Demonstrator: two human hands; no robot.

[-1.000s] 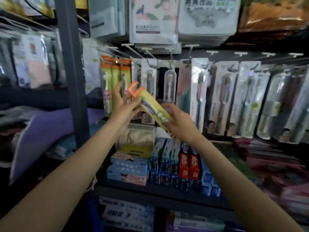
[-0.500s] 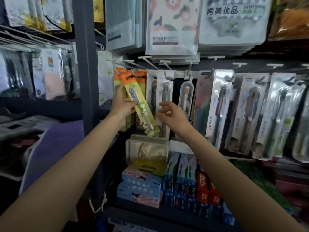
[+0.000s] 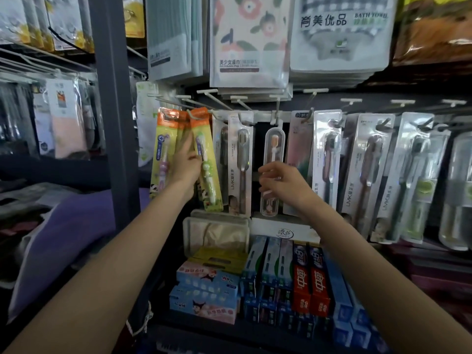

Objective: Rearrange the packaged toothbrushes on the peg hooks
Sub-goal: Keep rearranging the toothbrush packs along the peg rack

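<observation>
A yellow toothbrush pack with an orange top and a green brush [image 3: 208, 175] hangs on a peg hook [image 3: 194, 116] at the left of the row. My left hand [image 3: 186, 164] holds its left edge, fingers pointing up and thumb on the front. A matching pack with a purple brush [image 3: 163, 154] hangs just left of it. My right hand [image 3: 279, 183] hovers with loosely curled fingers and holds nothing, in front of a clear-cased toothbrush [image 3: 274, 144]. I cannot tell whether it touches the case. A grey LMK pack [image 3: 241, 159] hangs between my hands.
More blister-packed toothbrushes [image 3: 367, 169] fill the hooks to the right. Towel packs [image 3: 249, 42] hang above. Toothpaste boxes [image 3: 309, 282] and children's boxes [image 3: 204, 297] stand on the shelf below. A grey upright post [image 3: 115, 98] is on the left.
The green-brush pack went from tilted in both hands to hanging upright on the hook. My right hand let go of it and moved right, in front of the clear case.
</observation>
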